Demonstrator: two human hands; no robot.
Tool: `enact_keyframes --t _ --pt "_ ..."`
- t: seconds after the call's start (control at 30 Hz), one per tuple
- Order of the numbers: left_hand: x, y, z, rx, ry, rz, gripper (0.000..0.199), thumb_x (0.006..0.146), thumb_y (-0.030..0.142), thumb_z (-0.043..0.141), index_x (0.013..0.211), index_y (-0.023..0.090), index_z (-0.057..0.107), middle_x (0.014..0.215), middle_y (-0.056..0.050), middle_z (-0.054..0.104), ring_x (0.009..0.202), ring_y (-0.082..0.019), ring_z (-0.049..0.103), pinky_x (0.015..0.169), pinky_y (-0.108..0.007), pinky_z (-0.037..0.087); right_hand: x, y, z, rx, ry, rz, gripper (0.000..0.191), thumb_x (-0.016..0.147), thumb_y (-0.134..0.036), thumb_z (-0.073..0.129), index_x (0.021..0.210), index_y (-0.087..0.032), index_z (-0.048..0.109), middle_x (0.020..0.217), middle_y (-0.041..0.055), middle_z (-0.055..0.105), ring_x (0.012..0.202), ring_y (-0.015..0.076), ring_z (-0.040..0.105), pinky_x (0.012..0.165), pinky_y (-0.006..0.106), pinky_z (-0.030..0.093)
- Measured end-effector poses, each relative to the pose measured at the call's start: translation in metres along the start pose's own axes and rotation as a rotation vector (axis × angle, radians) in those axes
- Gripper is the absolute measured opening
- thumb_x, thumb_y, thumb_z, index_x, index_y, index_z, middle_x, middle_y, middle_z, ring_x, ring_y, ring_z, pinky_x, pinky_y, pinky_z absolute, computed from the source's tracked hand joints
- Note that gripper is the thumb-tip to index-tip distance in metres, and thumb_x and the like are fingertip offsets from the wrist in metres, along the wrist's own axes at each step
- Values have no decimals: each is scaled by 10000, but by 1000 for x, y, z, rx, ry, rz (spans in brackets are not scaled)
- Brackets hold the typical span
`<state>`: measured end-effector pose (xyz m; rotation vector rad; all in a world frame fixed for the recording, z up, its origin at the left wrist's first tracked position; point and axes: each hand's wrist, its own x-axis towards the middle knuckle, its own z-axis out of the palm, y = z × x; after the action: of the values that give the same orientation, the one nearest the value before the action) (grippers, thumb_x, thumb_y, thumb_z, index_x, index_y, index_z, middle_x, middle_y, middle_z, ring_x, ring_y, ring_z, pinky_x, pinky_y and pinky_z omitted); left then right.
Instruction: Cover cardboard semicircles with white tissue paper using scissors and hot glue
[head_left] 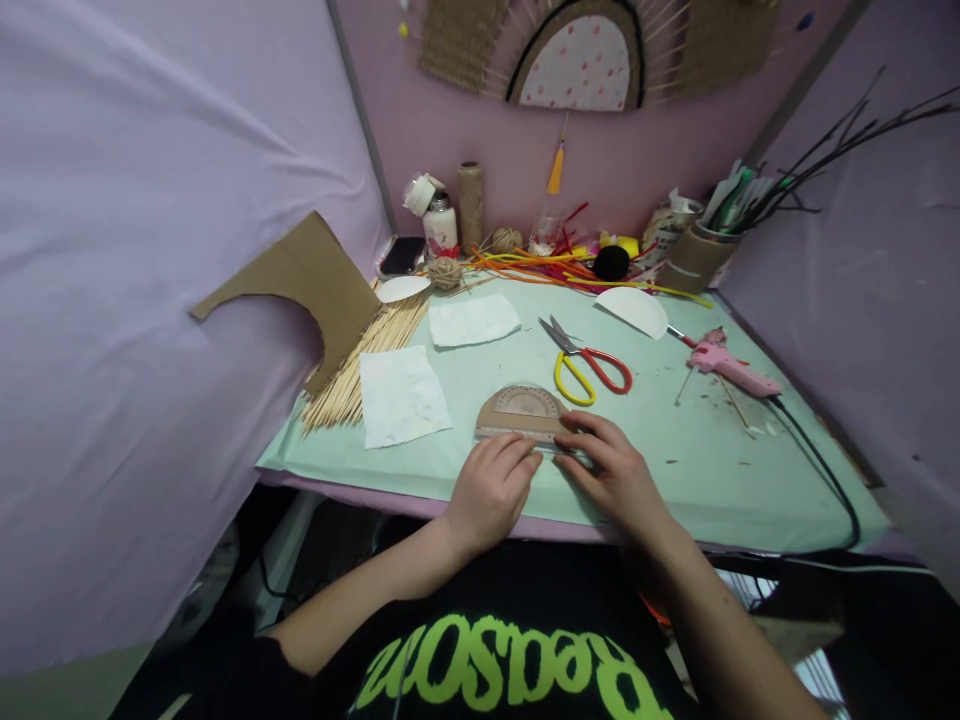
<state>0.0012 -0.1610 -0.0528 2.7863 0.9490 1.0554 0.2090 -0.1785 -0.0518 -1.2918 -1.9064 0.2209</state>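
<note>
A clear protractor (527, 402) lies on a brown cardboard half-disc (491, 413) near the table's front edge. My left hand (495, 487) rests at its lower left, fingers together on the straight edge. At the right end is my right hand (611, 470), its fingers apart and touching the cardboard and the protractor's edge. Scissors (576, 350) with one yellow and one red handle lie partly open just behind my right hand.
White cloth pieces (405, 396) and thin wooden sticks (352, 385) lie left, beside cut cardboard (300, 270). A pink glue gun (731, 368) with a black cord lies right. Colourful pipe cleaners (525, 265), twine (445, 273), a jar (440, 226) and a can of branches (699, 255) line the back.
</note>
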Motion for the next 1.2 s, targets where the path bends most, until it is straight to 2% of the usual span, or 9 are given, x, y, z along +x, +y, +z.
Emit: enact_keyframes --t 0.4,0.67,1.2 --pt "1 -1 1 4 -11 13 254 926 139 500 1129 144 652 1162 -107 698 1124 -250 595 935 -406 501 0 -1 -2 4 5 -3 124 886 -238 618 987 -229 689 1176 111 642 1115 260 609 948 461 528" --pt "3 1 1 -2 13 6 228 925 136 504 1093 141 658 1116 -100 713 1081 -241 611 907 -401 513 -2 3 1 -3 20 -42 121 874 -227 639 988 -224 677 1176 107 643 1100 251 614 929 443 533" --pt "7 -4 3 34 48 1 231 926 133 525 1126 128 642 1126 -115 700 1069 -240 597 903 -390 513 0 2 1 -11 22 -25 110 866 -206 649 972 -225 669 1169 102 643 1103 244 604 921 429 536"
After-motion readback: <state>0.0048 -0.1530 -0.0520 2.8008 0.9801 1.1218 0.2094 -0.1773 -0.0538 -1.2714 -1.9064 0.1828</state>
